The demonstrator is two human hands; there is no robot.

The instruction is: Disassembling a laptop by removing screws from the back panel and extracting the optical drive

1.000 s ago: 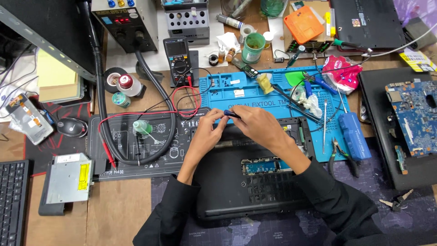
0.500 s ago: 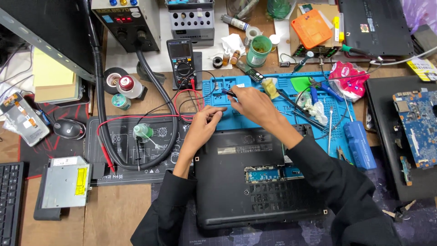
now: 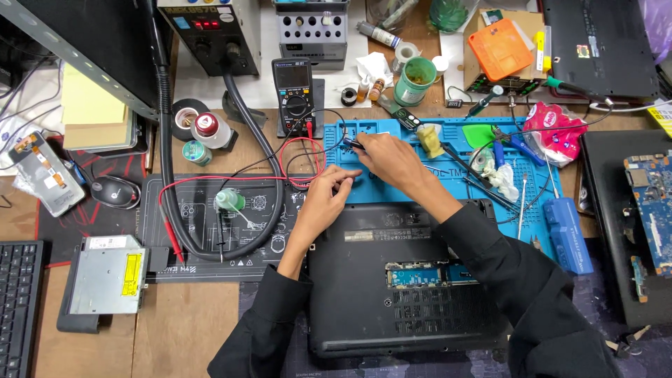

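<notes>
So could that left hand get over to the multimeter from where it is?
Probably yes. The left hand rests at the blue mat's edge, and the multimeter stands just beyond it; only loose red and black leads lie between, nothing solid.

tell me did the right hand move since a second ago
Yes. The right hand went up and away from the laptop, onto the blue mat, nearer the multimeter.

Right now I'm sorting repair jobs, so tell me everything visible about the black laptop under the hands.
The black laptop lies flat, underside up, on the bench before the blue silicone mat. Its matte plastic base has a label strip, vent grilles and an open bay exposing a blue-green circuit board. Both dark sleeves cross it; the left hand hovers at its upper left corner.
</notes>
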